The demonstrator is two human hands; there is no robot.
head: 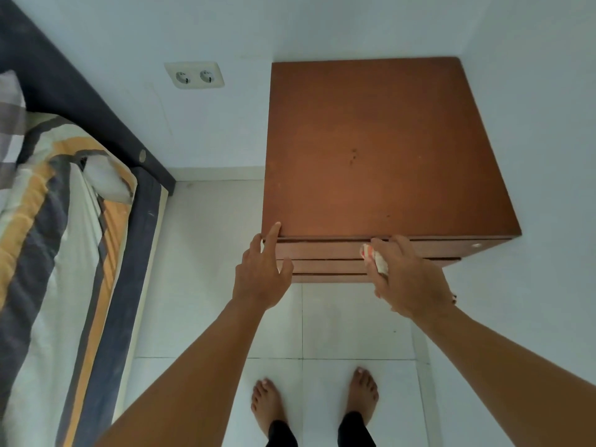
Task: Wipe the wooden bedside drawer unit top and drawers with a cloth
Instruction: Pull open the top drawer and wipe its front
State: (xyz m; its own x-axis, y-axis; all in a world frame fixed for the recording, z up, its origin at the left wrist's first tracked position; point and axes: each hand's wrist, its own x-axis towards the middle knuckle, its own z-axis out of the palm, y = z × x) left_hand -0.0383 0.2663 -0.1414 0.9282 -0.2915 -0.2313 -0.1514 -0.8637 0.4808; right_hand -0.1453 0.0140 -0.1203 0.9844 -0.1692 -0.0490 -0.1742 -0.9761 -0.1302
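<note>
The brown wooden drawer unit point(380, 150) stands in the room's corner, seen from above, with its bare top facing me. Its drawer fronts point(325, 256) show as narrow strips below the front edge. My right hand point(409, 282) presses a small white and red cloth point(375, 258) against the upper drawer fronts near the middle. My left hand point(261, 272) rests at the front left corner of the top, fingers apart, one fingertip on the top's edge. It holds nothing.
A bed point(64, 253) with striped bedding and a dark frame lies along the left. A double wall socket point(194, 75) sits on the wall left of the unit. White floor tiles point(338, 324) and my bare feet point(267, 404) are below.
</note>
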